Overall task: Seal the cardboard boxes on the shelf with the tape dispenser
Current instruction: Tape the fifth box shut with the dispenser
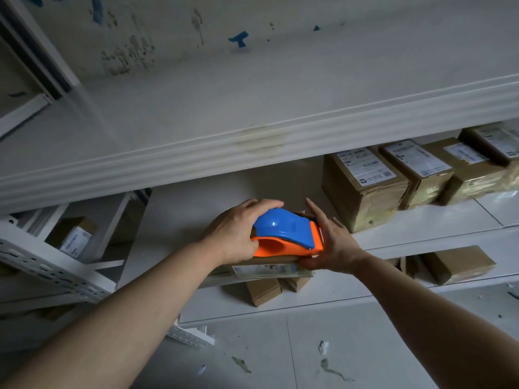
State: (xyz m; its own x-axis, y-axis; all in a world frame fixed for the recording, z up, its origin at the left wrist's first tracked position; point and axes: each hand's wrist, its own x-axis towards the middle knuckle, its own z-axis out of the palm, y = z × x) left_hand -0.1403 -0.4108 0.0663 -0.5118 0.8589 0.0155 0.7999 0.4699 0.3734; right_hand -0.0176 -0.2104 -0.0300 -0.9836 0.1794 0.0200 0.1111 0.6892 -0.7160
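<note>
Tape dispenser (286, 234), blue over orange, sits on top of a flat cardboard box (269, 266) at the front edge of the middle shelf (421, 228). Its long axis runs left-right across the box, cutter end toward the right. Left hand (238, 234) is wrapped over the dispenser's rear, fingers curled on the blue shell, thumb under the orange handle: a firm grip. Right hand (334, 242) is half open, palm against the cutter end, with lower fingers on the box's right front corner; looks like it's steadying the box, not gripping the tool. Left hand drives, so the pull likely runs along the box top. Whether tape is stuck down yet: can't tell. Taped boxes (365, 186) sit well apart, right and further back.
</note>
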